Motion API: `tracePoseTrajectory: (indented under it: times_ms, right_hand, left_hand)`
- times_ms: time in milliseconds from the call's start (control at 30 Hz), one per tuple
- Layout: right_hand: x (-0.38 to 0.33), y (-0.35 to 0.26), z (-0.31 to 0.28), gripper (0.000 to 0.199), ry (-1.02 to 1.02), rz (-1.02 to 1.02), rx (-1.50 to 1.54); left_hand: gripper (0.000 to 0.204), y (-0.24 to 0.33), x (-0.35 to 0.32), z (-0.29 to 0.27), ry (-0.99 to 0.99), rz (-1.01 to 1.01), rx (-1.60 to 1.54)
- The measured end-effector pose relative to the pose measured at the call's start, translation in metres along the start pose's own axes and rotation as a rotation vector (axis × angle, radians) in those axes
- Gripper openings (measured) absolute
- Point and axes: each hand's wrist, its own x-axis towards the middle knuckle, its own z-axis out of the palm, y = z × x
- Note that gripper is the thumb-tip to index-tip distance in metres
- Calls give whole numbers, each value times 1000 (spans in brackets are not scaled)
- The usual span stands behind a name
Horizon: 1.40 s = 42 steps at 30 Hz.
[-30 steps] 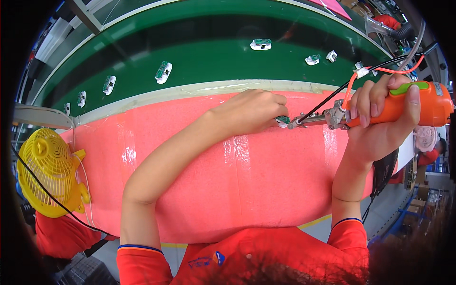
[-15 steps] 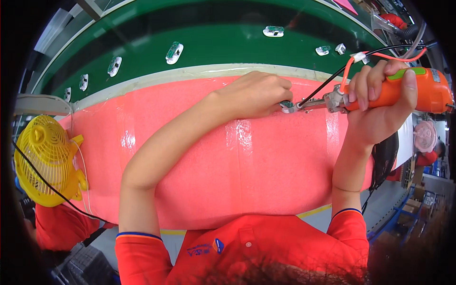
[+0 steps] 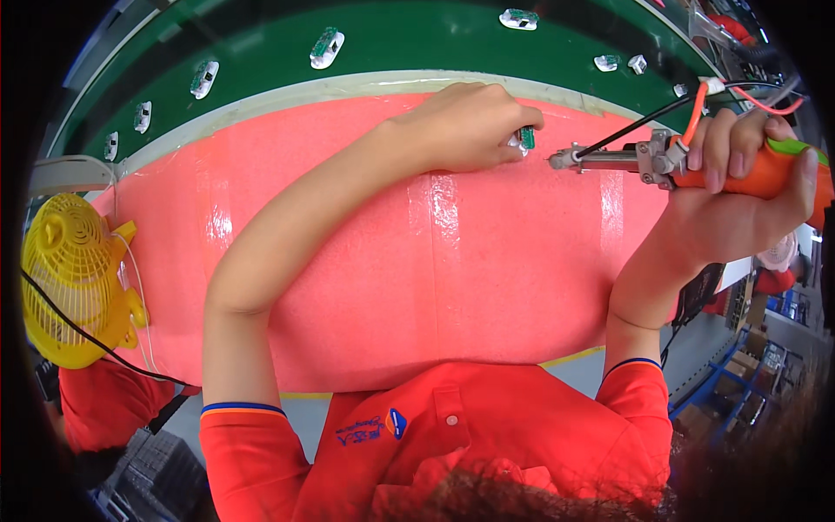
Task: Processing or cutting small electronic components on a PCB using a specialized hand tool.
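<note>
Between the fingertips of my left hand [image 3: 474, 126] sits a small white part with a green circuit board [image 3: 527, 137], partly hidden by the fingers. My right hand [image 3: 739, 161] is wrapped round an orange electric screwdriver [image 3: 757, 181] with a light green lever. The tool's metal nose points left, and its tip lies a short way right of the part, apart from it. A black hose and an orange one run to the tool. Both hands are over the pink padded mat [image 3: 365, 287].
Beyond the mat, a green conveyor belt [image 3: 417, 43] carries several similar white parts with green boards [image 3: 327, 48]. On the left stands a yellow fan [image 3: 74, 278] with a cord. A person's red sleeve [image 3: 113, 400] shows below it. Shelving [image 3: 739, 374] stands at the right.
The screwdriver tip has come away from the part, and my right hand has moved right with the tool. My left hand still holds the part, now tilted. The whole view has shifted somewhat.
</note>
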Motion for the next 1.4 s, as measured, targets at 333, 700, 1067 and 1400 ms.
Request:
tracePoseTrajectory:
  times_ms: [333, 700, 1067, 1400]
  right_hand:
    - [-3, 15, 5, 40, -14, 10, -14]
    - [0, 17, 0, 37, -5, 9, -21]
    - [4, 29, -3, 36, -98, -9, 11]
    - [9, -3, -28, 40, -65, -38, 29]
  left_hand:
    - [25, 3, -2, 2, 44, 55, 31]
    - [22, 6, 0, -3, 18, 73, 35]
    - [25, 7, 0, -5, -28, 67, 167]
    - [62, -90, -49, -117, 364, 294, 158]
